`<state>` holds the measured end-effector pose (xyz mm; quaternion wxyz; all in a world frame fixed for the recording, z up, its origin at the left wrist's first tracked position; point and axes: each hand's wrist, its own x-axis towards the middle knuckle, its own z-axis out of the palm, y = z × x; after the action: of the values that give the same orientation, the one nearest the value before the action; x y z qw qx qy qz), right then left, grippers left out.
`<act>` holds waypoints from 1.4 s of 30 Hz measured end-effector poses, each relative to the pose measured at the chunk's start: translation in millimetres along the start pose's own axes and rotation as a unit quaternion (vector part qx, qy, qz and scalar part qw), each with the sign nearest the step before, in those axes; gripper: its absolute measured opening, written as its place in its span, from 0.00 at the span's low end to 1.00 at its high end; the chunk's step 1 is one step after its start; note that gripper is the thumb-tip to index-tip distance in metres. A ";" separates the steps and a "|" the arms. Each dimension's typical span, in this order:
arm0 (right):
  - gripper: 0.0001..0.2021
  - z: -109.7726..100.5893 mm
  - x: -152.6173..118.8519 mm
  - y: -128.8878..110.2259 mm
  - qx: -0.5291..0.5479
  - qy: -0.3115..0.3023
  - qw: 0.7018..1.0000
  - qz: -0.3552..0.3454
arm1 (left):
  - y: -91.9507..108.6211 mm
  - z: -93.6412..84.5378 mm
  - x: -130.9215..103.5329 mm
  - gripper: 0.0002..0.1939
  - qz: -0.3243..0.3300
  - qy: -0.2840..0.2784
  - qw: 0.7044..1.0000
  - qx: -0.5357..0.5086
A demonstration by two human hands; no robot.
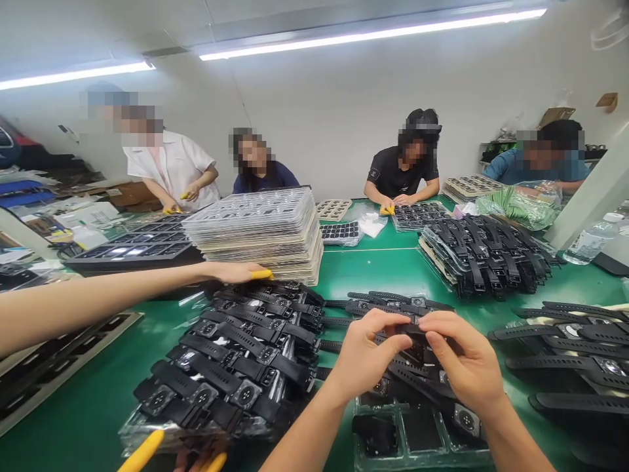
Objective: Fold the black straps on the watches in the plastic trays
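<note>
Nearest, a clear plastic blister tray (417,436) lies on the green table (378,262). Just above it the left hand (366,357) and right hand (464,364) meet, fingertips pinched together on a black rubber-strapped smartwatch (411,330). It looks light, its strap floppy, its case hard and scratch-prone; the case edges seem the safest hold. Left, a co-worker's arm (98,301) reaches over stacked watches (236,367); beyond stand stacked clear trays (260,229).
</note>
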<state>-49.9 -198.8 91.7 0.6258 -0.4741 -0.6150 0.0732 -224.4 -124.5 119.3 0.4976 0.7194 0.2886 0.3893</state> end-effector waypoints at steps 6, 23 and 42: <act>0.07 -1.9 3.2 -1.6 -0.005 -0.003 1.000 -0.003 | -2.4 -1.7 -0.9 0.12 0.008 -0.006 1.000 -0.005; 0.06 14.7 -0.6 1.6 0.052 0.000 0.992 0.112 | -11.3 -2.0 -4.4 0.25 -0.025 0.012 0.989 -0.147; 0.09 14.6 0.7 9.8 0.051 -0.017 0.986 0.158 | -22.2 4.3 -2.7 0.14 -0.136 0.105 0.959 -0.227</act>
<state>-57.2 -185.6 82.5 0.6194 -0.5314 -0.5384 0.2102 -222.8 -121.3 96.9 0.6628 0.4967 0.3386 0.4465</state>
